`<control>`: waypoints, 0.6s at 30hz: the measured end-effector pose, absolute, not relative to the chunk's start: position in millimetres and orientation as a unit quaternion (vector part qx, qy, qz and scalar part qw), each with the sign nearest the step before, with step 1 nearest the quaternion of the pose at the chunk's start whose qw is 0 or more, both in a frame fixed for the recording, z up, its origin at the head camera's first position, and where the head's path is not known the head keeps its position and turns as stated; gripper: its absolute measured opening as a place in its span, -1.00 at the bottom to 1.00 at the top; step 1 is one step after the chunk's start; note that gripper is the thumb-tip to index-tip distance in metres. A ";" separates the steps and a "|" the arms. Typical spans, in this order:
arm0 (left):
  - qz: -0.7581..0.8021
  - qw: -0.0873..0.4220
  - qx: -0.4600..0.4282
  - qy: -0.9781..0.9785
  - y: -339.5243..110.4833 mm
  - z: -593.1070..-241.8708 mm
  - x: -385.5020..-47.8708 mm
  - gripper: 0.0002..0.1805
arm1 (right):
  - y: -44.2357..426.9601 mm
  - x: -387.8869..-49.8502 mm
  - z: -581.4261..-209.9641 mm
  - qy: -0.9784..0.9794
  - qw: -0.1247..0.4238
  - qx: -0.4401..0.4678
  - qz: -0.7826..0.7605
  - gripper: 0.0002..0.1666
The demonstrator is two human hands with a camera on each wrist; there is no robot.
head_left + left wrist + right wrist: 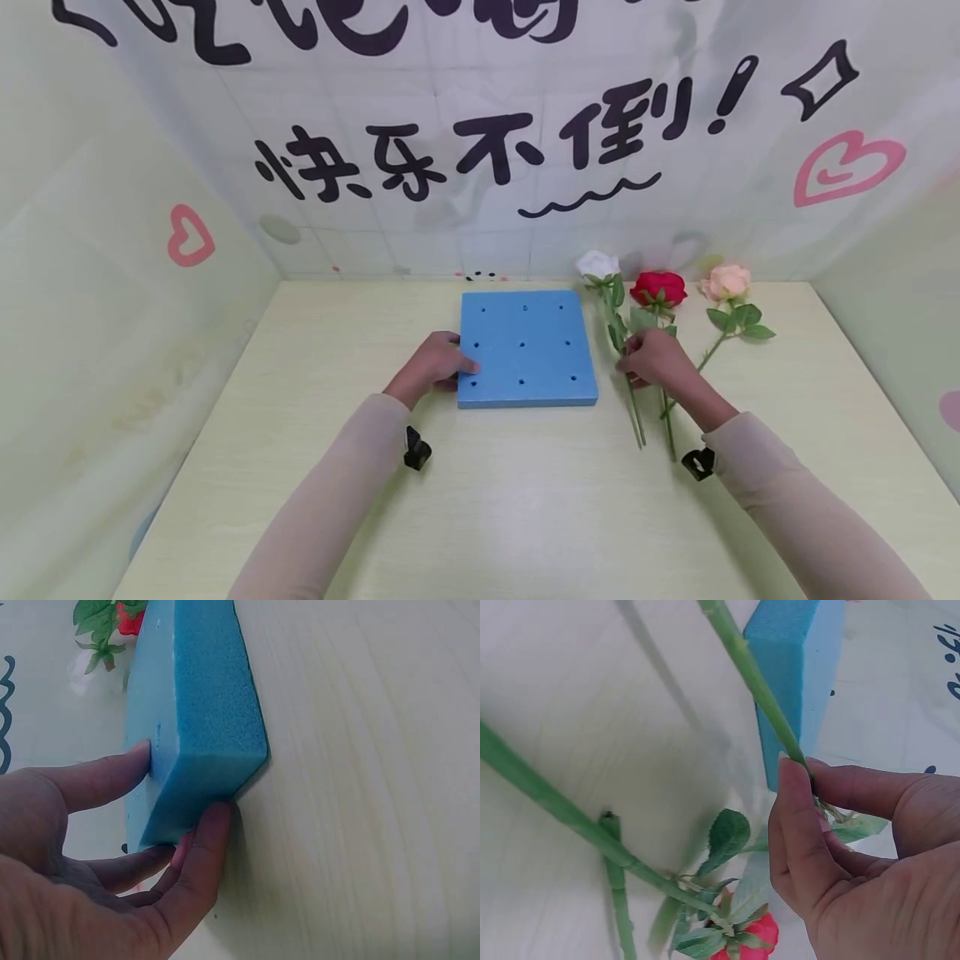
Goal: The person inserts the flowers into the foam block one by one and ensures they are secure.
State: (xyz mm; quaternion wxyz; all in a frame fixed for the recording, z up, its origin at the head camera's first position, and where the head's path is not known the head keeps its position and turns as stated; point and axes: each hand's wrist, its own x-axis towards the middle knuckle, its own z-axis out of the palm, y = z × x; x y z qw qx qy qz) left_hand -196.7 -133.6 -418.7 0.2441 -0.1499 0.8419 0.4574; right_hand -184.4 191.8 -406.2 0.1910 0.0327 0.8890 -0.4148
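Observation:
A square blue foam block [536,363] with several small holes in its top lies on the table. My left hand [437,360] grips its left edge, thumb on the top face and fingers against the side, as the left wrist view shows. To the right of the block, my right hand [660,357] pinches the green stem [759,682] of a white artificial rose [597,265] between thumb and fingers. A red rose [658,289] lies just beside that hand, its stem passing behind it. Farther right is a pale pink rose [726,283], its stem slanting toward the red one's.
Pale wood-patterned table [495,517] surrounds the block. Behind it stands a white printed backdrop [450,242] with black writing and pink hearts. Similar cloth sides [97,333] bound the table left and right. Dark straps with a small device show at both wrists.

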 end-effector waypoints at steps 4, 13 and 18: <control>0.456 0.244 -0.152 0.842 -133.3 -418.5 -196.6 -0.21 | 189.2 -183.3 -401.3 0.886 0.190 0.025 -0.422 -0.81; 0.457 0.242 -0.152 0.843 -132.8 -418.8 -196.1 -0.22 | 184.1 -179.4 -382.5 0.884 0.187 -0.003 -0.430 -0.76; 0.456 0.241 -0.152 0.843 -132.1 -418.5 -195.6 -0.22 | 181.7 -178.7 -376.2 0.887 0.179 -0.011 -0.426 -0.77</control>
